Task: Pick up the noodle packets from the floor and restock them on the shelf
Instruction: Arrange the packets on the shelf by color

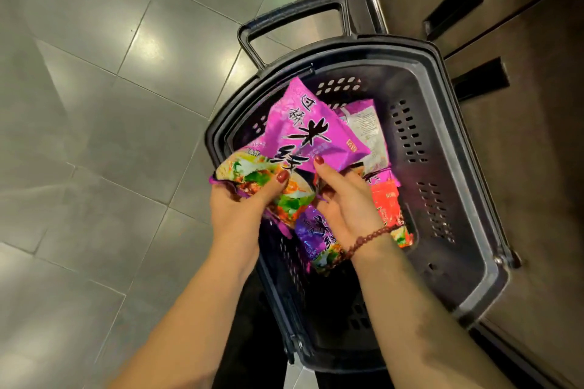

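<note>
Together both hands hold one big purple noodle packet [313,133] above the basket. The left hand [240,202] curls round its near, pictured end with the thumb on top, and the right hand [344,205] pinches its right edge under the thumb. Other packets [316,237] lie in the dark basket [373,47] beneath, among them a red packet [387,202] to the right. A bead bracelet [369,237] rings the right wrist. Grey floor tiles [94,104] spread left, and a dark cabinet [531,183] stands right.
</note>
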`<state>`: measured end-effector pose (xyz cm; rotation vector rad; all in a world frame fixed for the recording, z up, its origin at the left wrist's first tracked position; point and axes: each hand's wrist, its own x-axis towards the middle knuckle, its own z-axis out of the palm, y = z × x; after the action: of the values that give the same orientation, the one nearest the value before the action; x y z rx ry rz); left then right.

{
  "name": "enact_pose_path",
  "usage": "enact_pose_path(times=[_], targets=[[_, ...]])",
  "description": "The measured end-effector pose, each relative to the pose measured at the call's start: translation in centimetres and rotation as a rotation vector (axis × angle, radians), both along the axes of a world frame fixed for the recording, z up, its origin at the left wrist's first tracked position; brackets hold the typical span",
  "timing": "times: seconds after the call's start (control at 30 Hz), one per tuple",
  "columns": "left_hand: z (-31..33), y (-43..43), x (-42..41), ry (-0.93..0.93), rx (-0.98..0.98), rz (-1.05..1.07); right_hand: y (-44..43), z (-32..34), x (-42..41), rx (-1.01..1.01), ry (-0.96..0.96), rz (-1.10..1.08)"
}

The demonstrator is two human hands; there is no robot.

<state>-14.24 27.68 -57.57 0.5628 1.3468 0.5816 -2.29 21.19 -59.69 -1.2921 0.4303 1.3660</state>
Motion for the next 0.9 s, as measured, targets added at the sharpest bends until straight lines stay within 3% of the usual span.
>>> enact_pose_path(times=[0.1, 0.27, 0.4, 0.53, 0.63, 0.77, 0.9], targets=[[-0.1, -0.2, -1.5, -0.029, 0.013, -0.105, 0.0, -0.1, 0.3, 0.033, -0.028, -0.015], [-0.5, 2.9, -4.7, 0.039, 0.103, -0.381, 0.1, -0.2, 2.4, 0.082, -0.169, 0.301], [-0.2, 4.0, -4.0, 0.021, 0.021, -0.674, 0.4, -0.9, 1.7, 0.066, -0.198, 0.436], [-1.0, 4.0, -3.7, 0.127, 0.051, -0.650, -0.6, -2.0, 1.2, 0.051, -0.145, 0.332], [-1.5, 3.5, -4.1, 0.153, 0.070, -0.586, -3.0, -4.9, 2.0, -0.121, -0.212, 0.201], [-2.1, 3.0, -4.1, 0.177, 0.120, -0.564, -7.3, -9.6, 2.6, -0.482, -0.437, 0.408], [-2.7, 3.1, -3.9, 0.172, 0.132, -0.548, -10.4, -12.9, 2.0, -0.570, -0.366, 0.587]])
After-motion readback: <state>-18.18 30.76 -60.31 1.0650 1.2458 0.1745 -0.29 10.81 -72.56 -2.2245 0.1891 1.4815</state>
